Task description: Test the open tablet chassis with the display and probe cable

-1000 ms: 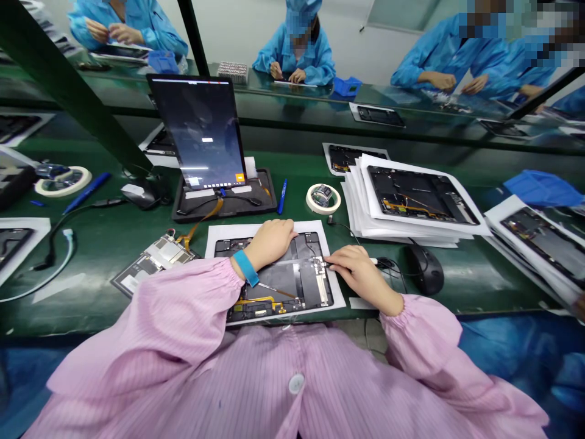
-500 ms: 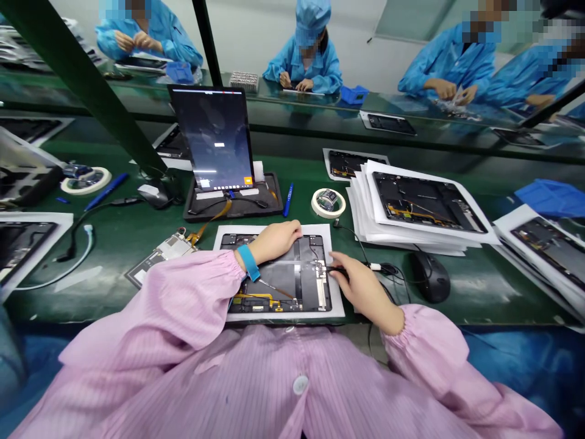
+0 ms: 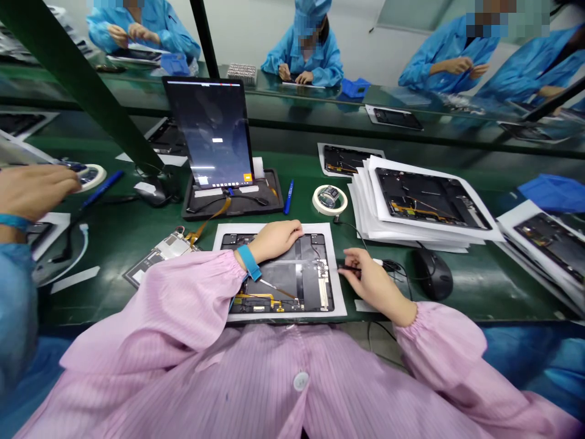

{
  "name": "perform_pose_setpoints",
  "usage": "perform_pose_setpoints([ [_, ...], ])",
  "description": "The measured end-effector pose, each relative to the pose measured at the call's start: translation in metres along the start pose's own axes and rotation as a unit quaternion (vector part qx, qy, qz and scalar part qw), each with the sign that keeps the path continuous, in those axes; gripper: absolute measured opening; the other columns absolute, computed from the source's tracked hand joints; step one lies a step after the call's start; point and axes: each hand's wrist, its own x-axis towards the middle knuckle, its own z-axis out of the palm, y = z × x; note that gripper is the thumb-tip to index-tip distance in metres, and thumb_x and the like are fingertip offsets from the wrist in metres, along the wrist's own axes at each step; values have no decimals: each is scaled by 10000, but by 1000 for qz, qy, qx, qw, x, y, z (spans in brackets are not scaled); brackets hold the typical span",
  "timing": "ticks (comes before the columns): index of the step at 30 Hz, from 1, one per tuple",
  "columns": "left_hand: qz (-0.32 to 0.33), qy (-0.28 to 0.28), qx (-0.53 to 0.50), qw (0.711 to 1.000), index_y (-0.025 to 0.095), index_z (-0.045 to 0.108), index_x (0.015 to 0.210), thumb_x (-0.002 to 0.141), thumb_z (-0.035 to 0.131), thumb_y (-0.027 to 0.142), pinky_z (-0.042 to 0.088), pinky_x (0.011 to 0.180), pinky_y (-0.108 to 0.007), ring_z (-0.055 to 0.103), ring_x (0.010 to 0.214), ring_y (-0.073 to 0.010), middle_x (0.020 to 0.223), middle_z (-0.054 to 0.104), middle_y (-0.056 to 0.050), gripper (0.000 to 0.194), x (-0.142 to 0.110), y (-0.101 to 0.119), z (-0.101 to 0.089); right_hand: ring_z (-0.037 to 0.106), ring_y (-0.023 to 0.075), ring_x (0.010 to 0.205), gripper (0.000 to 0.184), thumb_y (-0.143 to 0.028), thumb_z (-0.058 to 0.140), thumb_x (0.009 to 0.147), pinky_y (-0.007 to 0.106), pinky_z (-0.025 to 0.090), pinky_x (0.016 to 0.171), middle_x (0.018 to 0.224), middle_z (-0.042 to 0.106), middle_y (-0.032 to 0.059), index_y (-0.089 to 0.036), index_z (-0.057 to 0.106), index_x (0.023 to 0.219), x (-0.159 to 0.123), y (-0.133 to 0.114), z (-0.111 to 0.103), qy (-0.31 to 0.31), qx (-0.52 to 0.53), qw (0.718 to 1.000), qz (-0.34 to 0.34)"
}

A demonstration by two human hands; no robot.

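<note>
At the left edge, a co-worker's hand (image 3: 39, 186) reached over the bench. An exposed circuit board (image 3: 171, 250) lay below the lit tablet screen (image 3: 210, 131). The left hand (image 3: 276, 239) lay across the upper part of the opened tablet housing (image 3: 278, 277), which sat flat on white paper (image 3: 339, 299); whether its fingers gripped could not be told. The right hand (image 3: 377, 286) pinched a black cable plug (image 3: 351, 269) just beside the housing's right edge, apart from it. Good handling probably called for a steady housing, a level plug and no sideways force.
</note>
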Motion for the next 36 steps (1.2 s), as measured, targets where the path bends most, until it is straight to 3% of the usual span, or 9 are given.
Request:
perform_pose_setpoints([
  [2, -4, -4, 0, 1000, 209, 602, 975, 955, 368, 353, 441, 716, -282, 624, 829, -194, 929, 684, -35, 276, 0, 0, 0, 638, 208, 848, 186, -265, 455, 938, 364, 531, 772, 927, 655, 71, -203, 579, 1061, -3, 1, 1, 45, 5, 999, -24],
  [4, -6, -7, 0, 1000, 208, 606, 980, 954, 366, 356, 444, 724, -282, 624, 835, -195, 933, 683, -38, 283, 0, 0, 0, 630, 203, 905, 204, -241, 440, 952, 360, 515, 822, 978, 669, 68, -214, 627, 1029, -3, -1, 2, 61, -16, 996, -64],
  [9, -5, -6, 0, 1000, 213, 604, 976, 952, 375, 352, 443, 721, -280, 624, 837, -195, 931, 685, -33, 268, 0, 0, -1, 581, 208, 837, 241, -250, 468, 961, 364, 446, 733, 896, 690, 60, -205, 658, 1103, 2, -5, 1, 22, -98, 989, -111],
  [12, -5, -1, 3, 1000, 213, 598, 963, 952, 384, 346, 437, 707, -278, 625, 829, -196, 924, 685, -29, 253, 0, 0, 0, 551, 205, 853, 224, -233, 484, 959, 370, 403, 761, 901, 694, 48, -203, 666, 1084, 4, -7, -1, 16, -109, 984, -141],
  [19, -1, 3, 0, 1000, 210, 599, 951, 954, 389, 346, 434, 704, -281, 629, 830, -200, 921, 688, -28, 250, 1, 1, 0, 546, 196, 852, 194, -239, 509, 949, 375, 382, 800, 868, 688, 32, -226, 672, 1054, 9, -11, -2, 18, -84, 986, -146],
  [28, -7, 19, -29, 999, 209, 638, 945, 942, 431, 318, 467, 759, -288, 633, 880, -194, 950, 697, -31, 234, 5, 5, 2, 567, 209, 824, 174, -244, 485, 946, 376, 449, 753, 889, 658, 65, -198, 622, 1043, 13, 0, 10, 23, -37, 987, -155],
  [31, 30, 76, -59, 995, 187, 645, 926, 907, 509, 300, 462, 844, -278, 608, 934, -182, 948, 690, -39, 178, 7, 3, -12, 593, 202, 843, 165, -278, 476, 951, 359, 468, 758, 928, 649, 60, -202, 593, 1040, 15, 8, 13, 19, -37, 986, -159],
  [33, 47, 153, -79, 984, 184, 652, 914, 905, 514, 290, 439, 919, -286, 591, 973, -177, 967, 687, -44, 174, 3, -5, -36, 604, 204, 854, 178, -310, 478, 949, 357, 474, 763, 945, 648, 55, -207, 587, 1045, 15, 11, 15, 22, -50, 985, -165],
  [36, -29, 300, -109, 947, 183, 662, 910, 937, 427, 271, 440, 938, -311, 600, 973, -178, 985, 690, -51, 252, -14, -39, -85, 612, 208, 858, 201, -337, 475, 945, 356, 481, 763, 951, 647, 53, -211, 588, 1052, 15, 15, 17, 30, -67, 982, -172],
])
